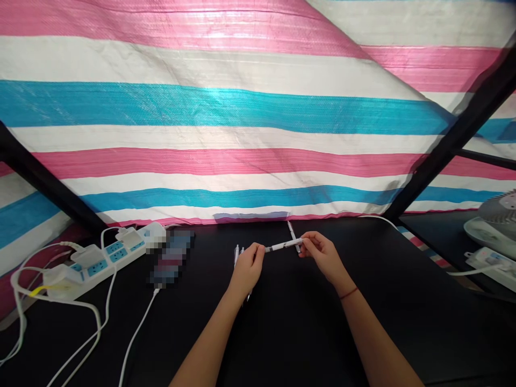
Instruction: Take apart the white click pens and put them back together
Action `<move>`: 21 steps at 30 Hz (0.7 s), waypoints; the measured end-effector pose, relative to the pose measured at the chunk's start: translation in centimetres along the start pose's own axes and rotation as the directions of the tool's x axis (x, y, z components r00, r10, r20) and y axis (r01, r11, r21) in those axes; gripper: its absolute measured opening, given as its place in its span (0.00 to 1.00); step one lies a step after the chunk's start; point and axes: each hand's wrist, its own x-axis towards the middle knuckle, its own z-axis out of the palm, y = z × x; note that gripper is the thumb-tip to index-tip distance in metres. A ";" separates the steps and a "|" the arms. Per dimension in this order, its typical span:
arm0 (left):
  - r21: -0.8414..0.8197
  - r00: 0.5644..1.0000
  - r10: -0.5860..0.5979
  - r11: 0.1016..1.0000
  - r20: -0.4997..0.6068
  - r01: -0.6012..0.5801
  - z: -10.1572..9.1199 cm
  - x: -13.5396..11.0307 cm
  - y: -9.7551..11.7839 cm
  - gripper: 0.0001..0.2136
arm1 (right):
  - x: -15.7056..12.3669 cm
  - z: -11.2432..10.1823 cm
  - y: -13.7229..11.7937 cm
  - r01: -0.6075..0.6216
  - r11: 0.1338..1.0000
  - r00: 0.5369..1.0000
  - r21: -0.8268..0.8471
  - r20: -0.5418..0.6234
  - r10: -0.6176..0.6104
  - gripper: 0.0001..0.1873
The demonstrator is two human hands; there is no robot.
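A white pen (285, 245) with dark markings is stretched between my two hands, above the black table. My left hand (248, 267) pinches its left end, and my right hand (321, 255) pinches the right end with thumb and fingertips. Behind it, a second white pen (292, 231) lies on the table, pointing toward the striped sheet and partly covered by the held one. More white pens (236, 253) lie beside and beneath my left hand, which hides most of them.
On the left, a white power strip (116, 258) holds several plugs with white cables (105, 312) trailing forward. A blurred-out phone (172, 258) on a charging cable lies near it. Striped sheeting (242, 113) hangs behind the black table (403, 301). A fan (497, 215) and another power strip (494, 269) stand right.
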 end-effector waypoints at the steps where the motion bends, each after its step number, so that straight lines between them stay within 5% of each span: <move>1: -0.007 1.000 -0.013 1.000 0.003 0.013 -0.1 0.0 0.0 0.15 | 0.0 0.0 0.0 -0.001 1.000 1.000 -0.002 -0.004 0.001 0.15; 10: -0.029 0.999 0.019 0.999 -0.031 -0.020 -0.2 0.0 0.0 0.13 | -0.1 0.2 -0.4 -0.129 0.991 0.992 -0.020 0.009 0.129 0.18; 21: -0.037 1.000 -0.004 0.999 0.009 0.004 0.3 0.0 -0.2 0.15 | 0.0 0.0 -0.7 -0.064 0.998 0.998 -0.008 -0.023 0.064 0.13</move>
